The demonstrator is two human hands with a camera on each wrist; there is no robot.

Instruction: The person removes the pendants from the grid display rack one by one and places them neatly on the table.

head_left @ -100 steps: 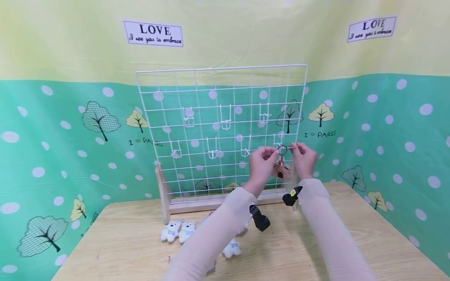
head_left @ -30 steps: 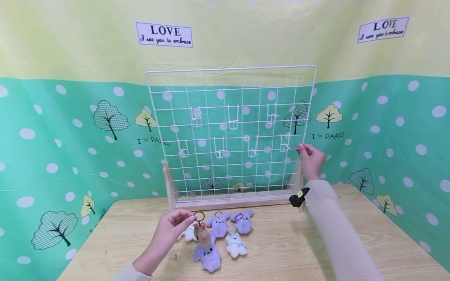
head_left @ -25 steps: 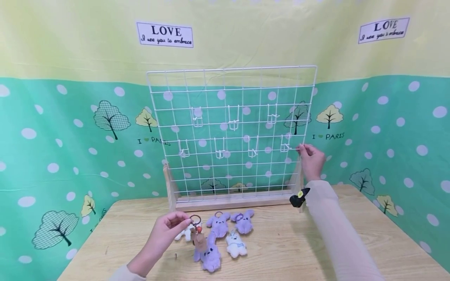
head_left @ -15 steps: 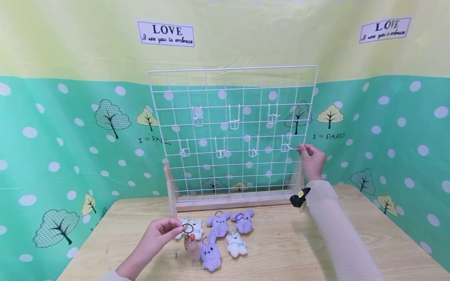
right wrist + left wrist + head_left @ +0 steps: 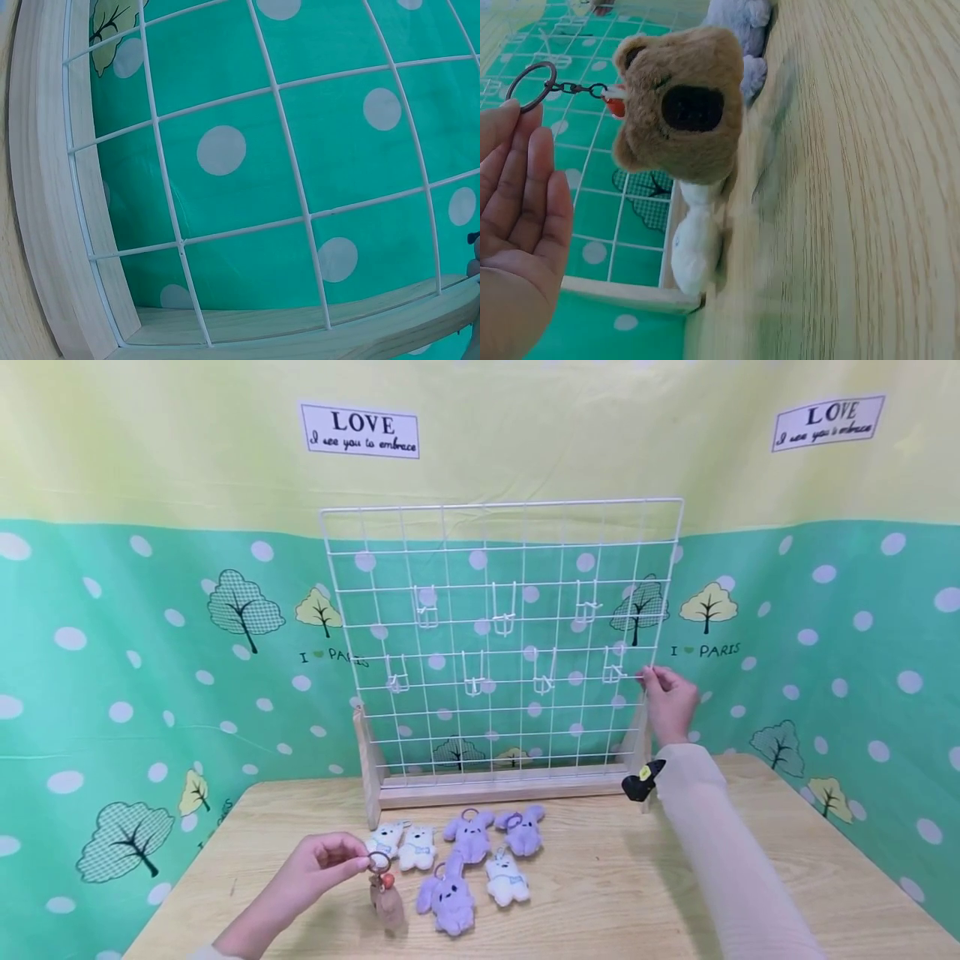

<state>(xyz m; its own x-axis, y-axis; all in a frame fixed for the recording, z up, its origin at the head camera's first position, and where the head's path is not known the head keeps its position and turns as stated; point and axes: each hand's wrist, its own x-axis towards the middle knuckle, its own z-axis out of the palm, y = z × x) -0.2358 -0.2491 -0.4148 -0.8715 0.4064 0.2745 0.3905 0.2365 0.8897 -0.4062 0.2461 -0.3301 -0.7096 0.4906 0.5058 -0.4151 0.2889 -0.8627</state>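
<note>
A brown bear plush keychain (image 5: 387, 906) hangs from its dark metal ring over the table, left of the other plushes. My left hand (image 5: 315, 868) pinches that ring between thumb and fingertips. In the left wrist view the bear (image 5: 682, 105) shows its black muzzle, with a short chain and a red bead between head and ring (image 5: 531, 87). At the right side of the white wire grid (image 5: 502, 506), my right hand (image 5: 671, 702) grips the frame near the lower hook row. Only a sliver of that hand's fingers (image 5: 475, 264) shows in the right wrist view.
Several white hooks (image 5: 504, 622) hang on the grid in two rows, with nothing on them. On the wooden table (image 5: 600, 893), purple plush keychains (image 5: 453, 902) and white bear plush keychains (image 5: 507, 881) lie before the grid's wooden base (image 5: 510, 789).
Both hands were up at the grid's right side with the keychain. My left hand has carried it down and left, past the plushes. My right hand stays at the grid's edge.
</note>
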